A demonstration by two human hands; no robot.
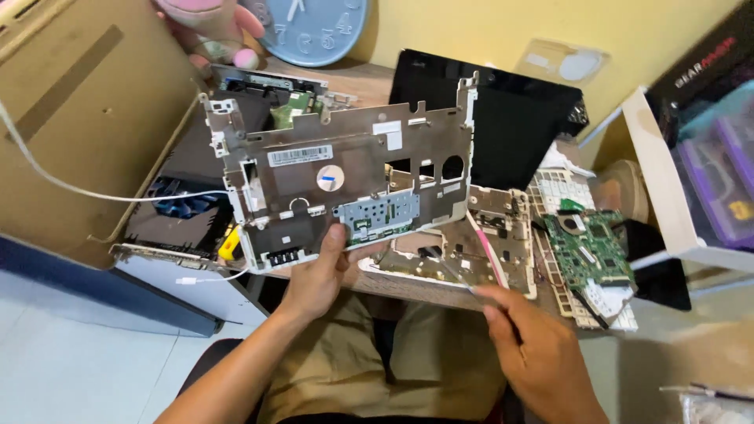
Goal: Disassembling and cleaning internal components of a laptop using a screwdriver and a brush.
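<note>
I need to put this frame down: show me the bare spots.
Desk crowded: chassis part, green circuit board, keyboard, black screen panel. Bare wood only behind the frame, by the clock; floor beside the left hand.

Laptop palmrest frame: grey metal-backed panel with white plastic edge, inner side toward camera, held upright and slightly tilted above the bench edge. Several cut-outs, a white label strip, a round sticker, a small perforated plate near its lower edge. Pink-handled tool: thin, slanted, tip just beside the frame's lower right corner.
</note>
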